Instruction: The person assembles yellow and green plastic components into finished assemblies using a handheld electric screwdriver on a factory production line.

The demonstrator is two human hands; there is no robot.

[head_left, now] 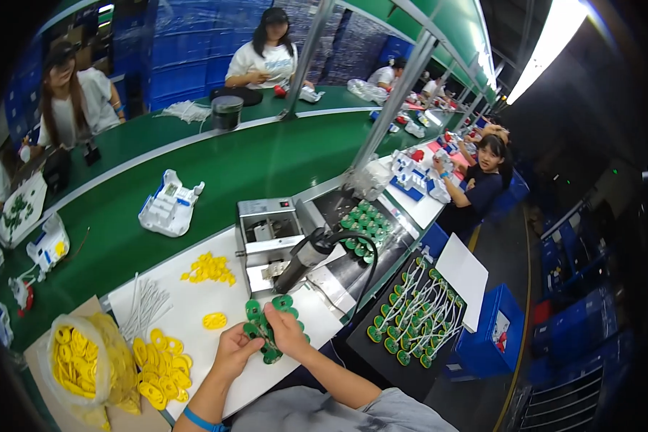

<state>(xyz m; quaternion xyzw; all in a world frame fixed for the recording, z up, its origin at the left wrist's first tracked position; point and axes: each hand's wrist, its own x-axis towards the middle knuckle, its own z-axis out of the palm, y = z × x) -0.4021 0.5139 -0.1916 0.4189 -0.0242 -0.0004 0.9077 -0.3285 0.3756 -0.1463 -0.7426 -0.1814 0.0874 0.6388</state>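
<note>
Both hands are over the white work board at the table's front edge. A joined cluster of round green circuit boards (254, 311) is between them. My left hand (235, 352) grips its left side, fingers bent round the discs. My right hand (286, 333) closes on it from the right, thumb upward; the undersides of the fingers are hidden. Just left of the hands lies a yellow oval plastic part (214, 320). Behind them stands a metal bench machine (270, 230), with a black cylindrical tool (304, 259) leaning at its front.
Small yellow pieces (209, 268), white wires (145, 306) and a bag of yellow rings (79, 360) lie leftward. More green boards (367, 223) sit right of the machine. Wired boards (417, 313) fill a black tray. A green conveyor (259, 155) carries white housings (171, 205); co-workers sit beyond.
</note>
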